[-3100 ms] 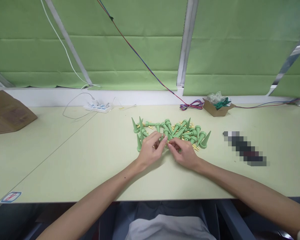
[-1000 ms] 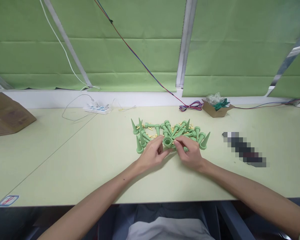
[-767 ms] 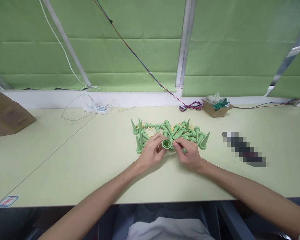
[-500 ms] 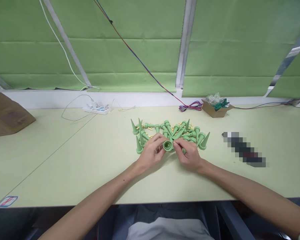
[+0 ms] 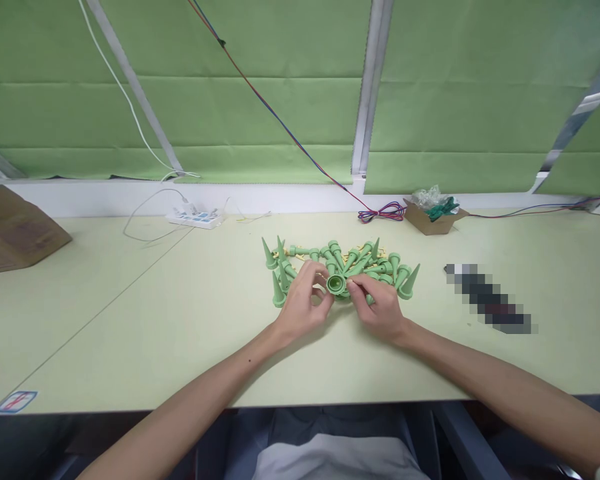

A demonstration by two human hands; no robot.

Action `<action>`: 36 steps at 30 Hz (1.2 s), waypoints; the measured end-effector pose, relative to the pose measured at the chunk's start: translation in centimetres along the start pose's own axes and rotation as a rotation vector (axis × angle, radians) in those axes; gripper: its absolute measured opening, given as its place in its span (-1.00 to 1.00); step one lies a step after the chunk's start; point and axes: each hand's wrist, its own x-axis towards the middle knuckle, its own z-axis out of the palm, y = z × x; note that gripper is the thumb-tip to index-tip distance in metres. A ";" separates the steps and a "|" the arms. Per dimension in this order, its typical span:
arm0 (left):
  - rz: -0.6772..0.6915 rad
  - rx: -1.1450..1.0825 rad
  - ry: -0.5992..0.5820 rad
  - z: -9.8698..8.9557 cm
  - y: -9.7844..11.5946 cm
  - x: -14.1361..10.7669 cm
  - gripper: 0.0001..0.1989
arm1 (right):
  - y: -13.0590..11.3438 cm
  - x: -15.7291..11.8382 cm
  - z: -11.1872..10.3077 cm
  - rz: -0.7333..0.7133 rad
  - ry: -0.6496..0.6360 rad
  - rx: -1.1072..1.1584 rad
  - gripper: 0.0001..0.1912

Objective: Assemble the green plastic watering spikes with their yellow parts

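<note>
Between my hands a green plastic plant-watering spike point(image 5: 336, 285) points its round, open cap end toward me. My left hand point(image 5: 306, 300) is curled at the spike's left side, thumb below and fingers above, with a gap inside the curl. My right hand point(image 5: 379, 307) pinches at the spike's right edge; whatever else may be between its fingertips is too small to make out. Just beyond my hands lies a pile of similar green spikes point(image 5: 364, 261), with small yellow pieces point(image 5: 351, 255) among them. A few spikes point(image 5: 277, 291) stand point-up at the pile's left.
A blurred dark object point(image 5: 490, 300) lies to the right. Toward the back are a small cardboard box point(image 5: 433, 223) with plastic wrap, coiled red-blue wire point(image 5: 383, 213) and a white power strip point(image 5: 195, 218). A larger brown cardboard piece point(image 5: 20, 230) sits far left.
The spike in my hands has risen slightly in view. My left fingers have loosened and spread a little around it, while my right hand stays almost still.
</note>
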 end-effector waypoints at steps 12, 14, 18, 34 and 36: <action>-0.461 -0.454 -0.201 -0.6 0.7 0.8 -0.42 | 0.3 0.1 0.1 -0.061 0.001 0.017 -0.82; -0.482 -0.482 -0.232 -0.6 0.8 0.8 -0.37 | 0.3 0.0 0.1 -0.065 -0.026 0.032 -0.83; -0.502 -0.492 -0.246 -0.7 1.0 0.9 -0.41 | 0.5 -0.1 0.1 -0.051 -0.037 0.043 -0.84; -0.306 -0.251 -0.264 -0.9 0.3 0.4 -0.64 | 0.8 0.1 0.0 0.004 -0.052 0.051 -0.84; -0.268 -0.212 -0.257 -0.9 0.2 0.4 -0.67 | 0.9 0.1 0.0 0.005 -0.049 0.052 -0.84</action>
